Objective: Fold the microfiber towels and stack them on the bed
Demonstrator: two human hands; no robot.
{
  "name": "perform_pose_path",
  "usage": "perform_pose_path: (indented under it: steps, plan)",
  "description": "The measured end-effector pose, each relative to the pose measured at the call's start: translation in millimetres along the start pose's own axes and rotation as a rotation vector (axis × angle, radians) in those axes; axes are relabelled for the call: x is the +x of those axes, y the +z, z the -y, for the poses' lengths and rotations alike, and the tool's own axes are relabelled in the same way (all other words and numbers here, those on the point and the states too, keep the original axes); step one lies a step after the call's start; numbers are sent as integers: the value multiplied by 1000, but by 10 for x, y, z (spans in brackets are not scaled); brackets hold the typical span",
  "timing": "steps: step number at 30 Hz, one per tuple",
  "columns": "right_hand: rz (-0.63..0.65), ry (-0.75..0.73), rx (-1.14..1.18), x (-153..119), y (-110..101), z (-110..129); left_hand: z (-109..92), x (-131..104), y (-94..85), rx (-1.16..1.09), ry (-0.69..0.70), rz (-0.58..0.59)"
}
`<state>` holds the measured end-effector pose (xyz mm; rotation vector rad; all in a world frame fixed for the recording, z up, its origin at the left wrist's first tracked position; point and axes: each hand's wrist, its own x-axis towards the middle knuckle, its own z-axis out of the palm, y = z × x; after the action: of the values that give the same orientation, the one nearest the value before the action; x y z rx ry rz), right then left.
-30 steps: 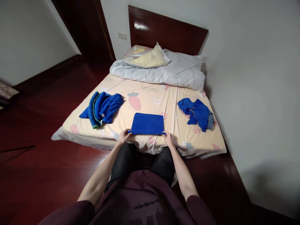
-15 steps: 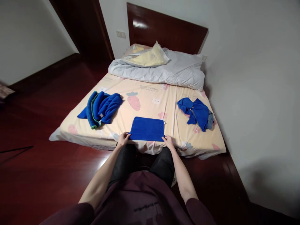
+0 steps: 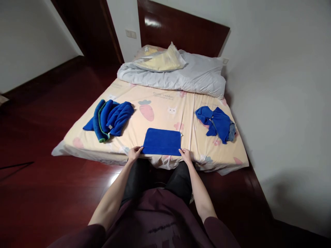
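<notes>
A flat blue towel (image 3: 162, 140) lies near the front edge of the bed, its near edge turned over in a narrow strip. My left hand (image 3: 134, 153) pinches its near left corner between thumb and fingers. At the near right corner, my right hand (image 3: 185, 155) grips the cloth the same way. To the left lies a heap of blue towels (image 3: 119, 117), with a rolled blue towel with green edging (image 3: 97, 120) along its left side. Crumpled blue cloths (image 3: 221, 122) rest on the right part of the bed.
The bed (image 3: 165, 98) has a peach sheet with carrot and rabbit prints. A rumpled grey quilt (image 3: 201, 77) and a pale yellow cloth (image 3: 162, 61) lie toward the dark wooden headboard (image 3: 181, 27). A white wall (image 3: 279, 103) runs close along the right side.
The view has shifted slightly. Both hands keep hold of the near corners of the towel, which lies much as before.
</notes>
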<state>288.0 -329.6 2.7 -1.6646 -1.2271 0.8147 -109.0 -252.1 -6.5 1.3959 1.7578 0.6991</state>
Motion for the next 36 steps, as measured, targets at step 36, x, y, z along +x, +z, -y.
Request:
perform_pose_path:
  steps: [36]
  plan:
    - [-145,-297,-387,-268,112,89,6,-284,129,276,656,-76]
